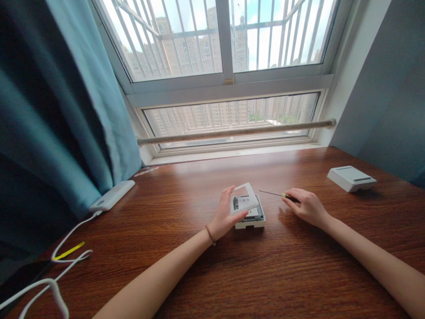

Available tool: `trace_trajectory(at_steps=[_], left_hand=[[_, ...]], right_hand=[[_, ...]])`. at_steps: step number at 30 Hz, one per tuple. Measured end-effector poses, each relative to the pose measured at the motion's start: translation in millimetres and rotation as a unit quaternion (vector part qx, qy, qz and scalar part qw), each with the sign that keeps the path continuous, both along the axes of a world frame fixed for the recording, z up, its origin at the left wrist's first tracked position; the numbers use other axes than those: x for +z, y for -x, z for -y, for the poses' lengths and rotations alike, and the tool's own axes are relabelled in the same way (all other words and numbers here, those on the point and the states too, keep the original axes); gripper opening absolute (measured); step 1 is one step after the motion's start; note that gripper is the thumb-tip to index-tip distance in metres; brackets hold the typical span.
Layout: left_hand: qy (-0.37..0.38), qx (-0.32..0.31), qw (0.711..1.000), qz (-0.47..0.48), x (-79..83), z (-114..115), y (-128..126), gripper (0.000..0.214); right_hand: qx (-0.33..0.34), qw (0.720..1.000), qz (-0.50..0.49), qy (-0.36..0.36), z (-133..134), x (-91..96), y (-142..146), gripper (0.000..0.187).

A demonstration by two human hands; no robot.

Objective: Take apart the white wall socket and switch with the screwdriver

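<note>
White, tilted, perhaps plastic faceplate (245, 204)

I work from one view, the camera worn on the person's head. It sits above the near edge of the counter (265, 274) and looks forward and down along it toward the window (229, 66) on the far side. It is close in: the left grip (226, 217) and right grip (307, 206) sit mid-frame. The wide lens takes in the curtain (66, 110) at left and the wall (392, 88) at right.
</note>
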State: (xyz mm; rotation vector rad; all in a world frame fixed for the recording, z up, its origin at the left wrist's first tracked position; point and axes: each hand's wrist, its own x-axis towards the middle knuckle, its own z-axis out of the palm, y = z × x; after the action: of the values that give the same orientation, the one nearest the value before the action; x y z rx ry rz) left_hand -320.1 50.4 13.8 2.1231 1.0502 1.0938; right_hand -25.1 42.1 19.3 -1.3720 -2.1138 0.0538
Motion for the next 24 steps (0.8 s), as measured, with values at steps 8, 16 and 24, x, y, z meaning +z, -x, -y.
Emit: trace_trajectory(at_steps=[8, 16, 24], left_hand=[[-0.149, -0.015, 0.985, -0.086, 11.8, 23.8, -6.5, 0.089], [-0.227, -0.095, 0.953, -0.176, 6.4, 34.2, -13.5, 0.092], [-0.166, -0.105, 0.971, -0.135, 12.2, 21.6, -2.3, 0.103]], right_hand=[[-0.012, 0.887, -0.375, 0.270, 26.4, 6.6, 48.7, 0.038], [0.021, 0.921, -0.296, 0.251, 53.8, -1.0, 76.6, 0.029], [-0.072, 0.961, -0.187, 0.193, 24.6, 18.0, 35.5, 0.032]])
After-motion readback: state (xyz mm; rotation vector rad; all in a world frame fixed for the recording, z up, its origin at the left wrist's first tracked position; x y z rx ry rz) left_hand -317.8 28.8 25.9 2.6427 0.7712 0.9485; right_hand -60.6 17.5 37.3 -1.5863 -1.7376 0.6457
